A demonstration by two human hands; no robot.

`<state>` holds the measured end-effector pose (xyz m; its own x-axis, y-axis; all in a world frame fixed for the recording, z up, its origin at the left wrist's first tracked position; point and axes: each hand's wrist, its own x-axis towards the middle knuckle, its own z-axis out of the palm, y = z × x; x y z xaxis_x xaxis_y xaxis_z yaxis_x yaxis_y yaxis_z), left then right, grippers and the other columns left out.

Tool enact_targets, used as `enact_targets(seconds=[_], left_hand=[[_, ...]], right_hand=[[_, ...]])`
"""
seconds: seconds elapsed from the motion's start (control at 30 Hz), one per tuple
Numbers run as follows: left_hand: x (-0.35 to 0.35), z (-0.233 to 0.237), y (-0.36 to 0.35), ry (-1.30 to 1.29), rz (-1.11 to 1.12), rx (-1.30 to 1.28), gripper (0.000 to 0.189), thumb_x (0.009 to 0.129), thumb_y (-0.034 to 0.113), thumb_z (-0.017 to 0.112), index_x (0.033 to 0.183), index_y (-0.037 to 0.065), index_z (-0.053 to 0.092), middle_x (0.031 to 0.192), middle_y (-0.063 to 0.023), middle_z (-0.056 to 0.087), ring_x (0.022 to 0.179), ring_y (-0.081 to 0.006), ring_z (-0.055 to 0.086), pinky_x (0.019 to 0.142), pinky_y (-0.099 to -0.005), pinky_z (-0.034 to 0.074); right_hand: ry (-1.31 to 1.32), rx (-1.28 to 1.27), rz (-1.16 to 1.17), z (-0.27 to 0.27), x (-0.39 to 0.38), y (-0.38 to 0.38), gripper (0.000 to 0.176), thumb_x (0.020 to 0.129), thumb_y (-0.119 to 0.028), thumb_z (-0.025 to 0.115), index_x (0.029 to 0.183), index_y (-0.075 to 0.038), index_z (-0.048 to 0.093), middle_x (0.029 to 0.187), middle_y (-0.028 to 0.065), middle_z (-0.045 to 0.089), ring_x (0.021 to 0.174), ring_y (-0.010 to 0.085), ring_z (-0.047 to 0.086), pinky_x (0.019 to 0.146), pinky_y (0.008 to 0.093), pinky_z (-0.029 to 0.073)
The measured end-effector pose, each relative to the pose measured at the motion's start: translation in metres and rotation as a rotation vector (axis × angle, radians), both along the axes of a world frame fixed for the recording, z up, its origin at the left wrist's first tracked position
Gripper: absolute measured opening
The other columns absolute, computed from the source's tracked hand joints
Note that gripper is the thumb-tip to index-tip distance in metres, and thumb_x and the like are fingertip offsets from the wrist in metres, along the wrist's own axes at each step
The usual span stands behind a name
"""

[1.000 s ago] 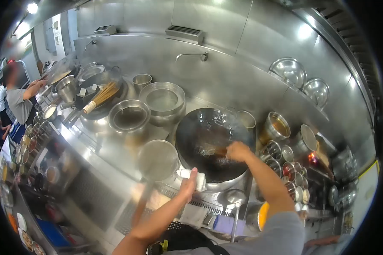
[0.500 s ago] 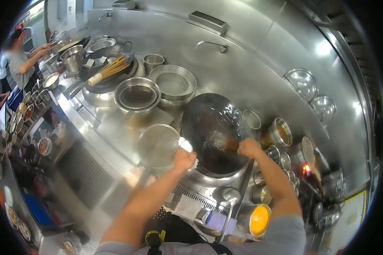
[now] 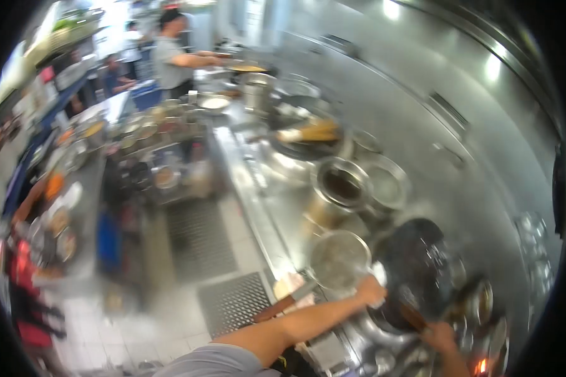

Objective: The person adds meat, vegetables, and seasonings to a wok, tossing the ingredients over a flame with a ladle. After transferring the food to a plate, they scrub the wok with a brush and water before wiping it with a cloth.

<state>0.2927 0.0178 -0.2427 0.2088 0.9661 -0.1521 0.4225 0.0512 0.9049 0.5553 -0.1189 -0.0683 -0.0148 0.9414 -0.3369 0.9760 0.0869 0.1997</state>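
Observation:
My left hand is closed round a folded white cloth at the left rim of a large black wok. The wok is wet inside and shines with light. My right hand grips a brown wok brush, blurred by motion, at the wok's near right side. Left of the wok lies a round mesh strainer, its long handle pointing toward my left forearm.
Behind the strainer stand a steel pot and a wide steel basin. A bundle of bamboo sticks lies across another wok. A co-worker stands at the far end of the range. A perforated floor mat lies left; a flame glows lower right.
My view has swung left, so the wok and both hands now appear lower and farther right. The left hand keeps the cloth at the rim; the right keeps the brush in the wok.

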Motion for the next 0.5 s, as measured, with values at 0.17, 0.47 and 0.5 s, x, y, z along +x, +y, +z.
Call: enact_targets(seconds=[0.17, 0.47, 0.5], left_hand=[[-0.004, 0.012, -0.008, -0.044, 0.086, -0.058, 0.042, 0.072, 0.020, 0.061, 0.096, -0.015, 0.060, 0.098, -0.0343, 0.063, 0.095, -0.0445, 0.064, 0.082, -0.0484, 0.052], [-0.006, 0.015, -0.008, -0.037, 0.056, -0.076, 0.039, 0.071, 0.026, 0.067, 0.088, -0.009, 0.064, 0.100, -0.0308, 0.065, 0.094, -0.0439, 0.064, 0.083, -0.0479, 0.051], [-0.011, 0.020, -0.011, 0.007, 0.012, -0.016, 0.035, 0.069, 0.028, 0.070, 0.078, -0.006, 0.068, 0.097, -0.0296, 0.065, 0.091, -0.0436, 0.064, 0.082, -0.0488, 0.051]], right_hand=[[-0.166, 0.390, -0.132, -0.059, 0.099, 0.096, 0.013, 0.072, -0.007, 0.065, 0.082, 0.000, 0.069, 0.088, 0.0212, 0.067, 0.080, 0.0385, 0.065, 0.075, 0.0440, 0.053], [1.171, 0.475, -0.850, -0.107, -0.021, 0.157, 0.047, 0.079, -0.010, 0.073, 0.125, -0.008, 0.063, 0.095, 0.0076, 0.066, 0.076, 0.0165, 0.060, 0.050, 0.0313, 0.047], [1.349, 0.420, -0.810, -0.112, -0.046, 0.161, 0.049, 0.079, -0.012, 0.074, 0.127, -0.009, 0.062, 0.089, 0.0052, 0.067, 0.068, 0.0143, 0.059, 0.046, 0.0283, 0.045]])
